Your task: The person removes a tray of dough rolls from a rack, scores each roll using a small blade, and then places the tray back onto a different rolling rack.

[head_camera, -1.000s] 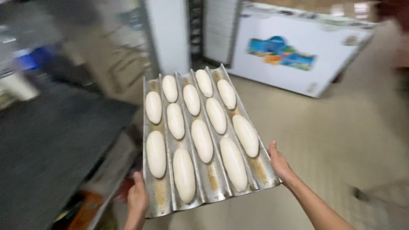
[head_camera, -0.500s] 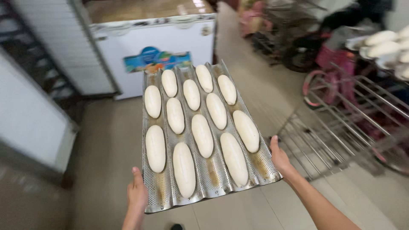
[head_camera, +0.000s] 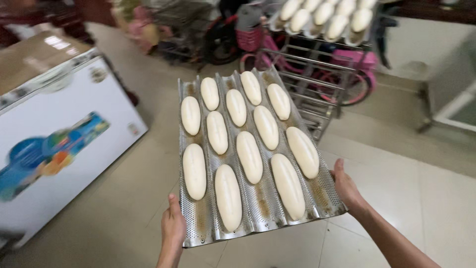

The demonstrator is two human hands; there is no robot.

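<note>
- Head view, looking down: a person carries a perforated metal baking tray (head_camera: 258, 198) with four long channels, held out level in front of the body above a pale tiled floor (head_camera: 421, 198).
- Twelve pale, unbaked dough loaves (head_camera: 249, 156) lie lengthwise in the tray's channels, three to a channel. None has slid out of place.
- The left hand (head_camera: 173, 226) grips the tray's near left corner, its fingers clamped on the rim with the thumb lying on top of the metal.
- The right hand (head_camera: 345, 184) holds the tray's right edge near the closer corner, thumb up along the rim and fingers wrapped under, clamped on the tray.
- Just beyond the tray's far end stands a metal wire rack (head_camera: 317, 84) with open rails. A second tray of dough loaves (head_camera: 325, 17) already sits on top of that rack.
- Behind the rack, further from the tray, a pink bicycle (head_camera: 347, 69) is partly visible.
- To the left of the tray, well apart from it, stands a white chest freezer (head_camera: 59, 144) with a colourful picture on its side.
- Judging progress: the loaves are shaped and laid out, and the tray is lifted and close to the rack, but it is not yet on any rail. Setting it down appears to be what remains.
</note>
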